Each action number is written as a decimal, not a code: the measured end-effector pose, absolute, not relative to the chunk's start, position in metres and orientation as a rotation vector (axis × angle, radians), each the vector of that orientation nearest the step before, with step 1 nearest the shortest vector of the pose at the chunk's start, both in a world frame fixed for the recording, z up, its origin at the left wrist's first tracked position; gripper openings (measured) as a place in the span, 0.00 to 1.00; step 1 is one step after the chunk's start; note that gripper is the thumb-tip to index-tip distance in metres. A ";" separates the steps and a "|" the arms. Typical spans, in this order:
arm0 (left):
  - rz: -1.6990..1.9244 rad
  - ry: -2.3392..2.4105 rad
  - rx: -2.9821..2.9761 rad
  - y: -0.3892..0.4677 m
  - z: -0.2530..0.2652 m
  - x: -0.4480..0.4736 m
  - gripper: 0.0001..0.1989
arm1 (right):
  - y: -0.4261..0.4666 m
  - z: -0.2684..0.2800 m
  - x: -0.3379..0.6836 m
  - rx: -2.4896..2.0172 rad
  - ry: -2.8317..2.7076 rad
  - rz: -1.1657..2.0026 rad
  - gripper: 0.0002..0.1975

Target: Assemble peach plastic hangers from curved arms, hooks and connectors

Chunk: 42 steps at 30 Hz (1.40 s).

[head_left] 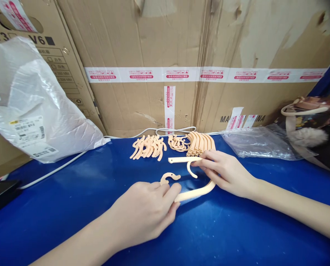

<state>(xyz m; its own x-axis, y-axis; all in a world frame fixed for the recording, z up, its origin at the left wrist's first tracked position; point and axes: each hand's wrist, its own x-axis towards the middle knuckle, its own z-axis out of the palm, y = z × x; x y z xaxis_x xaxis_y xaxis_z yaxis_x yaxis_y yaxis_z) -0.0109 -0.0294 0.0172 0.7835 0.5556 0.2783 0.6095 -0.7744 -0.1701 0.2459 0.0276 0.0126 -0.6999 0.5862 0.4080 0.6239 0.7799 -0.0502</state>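
My left hand is closed around the end of a curved beige hanger arm, which runs right and bends up beneath my right hand. Just above the left fingertips a small beige hook piece with a hole sticks out; whether it is held or lies on the table I cannot tell. My right hand pinches a straight beige strip with a hole at its left end. From those same fingers a thin beige hook curves downward. How these parts join is hidden by the fingers.
Behind the hands lie a row of wavy beige pieces, a heap of small hooks and a stack of curved arms on the blue table. A white bag, cardboard, a cable and clear plastic surround them.
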 end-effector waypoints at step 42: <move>-0.494 -0.950 -3.281 -0.029 0.021 -0.011 0.06 | 0.025 0.000 0.240 -1.103 -2.586 -0.098 0.15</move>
<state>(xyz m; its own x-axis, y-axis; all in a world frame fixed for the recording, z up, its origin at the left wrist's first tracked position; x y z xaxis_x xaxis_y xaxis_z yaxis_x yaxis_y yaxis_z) -0.0106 -0.0289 0.0211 0.8121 0.5545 0.1817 0.4672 -0.8044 0.3669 0.2405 0.0247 -0.0001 -0.6471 0.6904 0.3235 0.7130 0.6982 -0.0640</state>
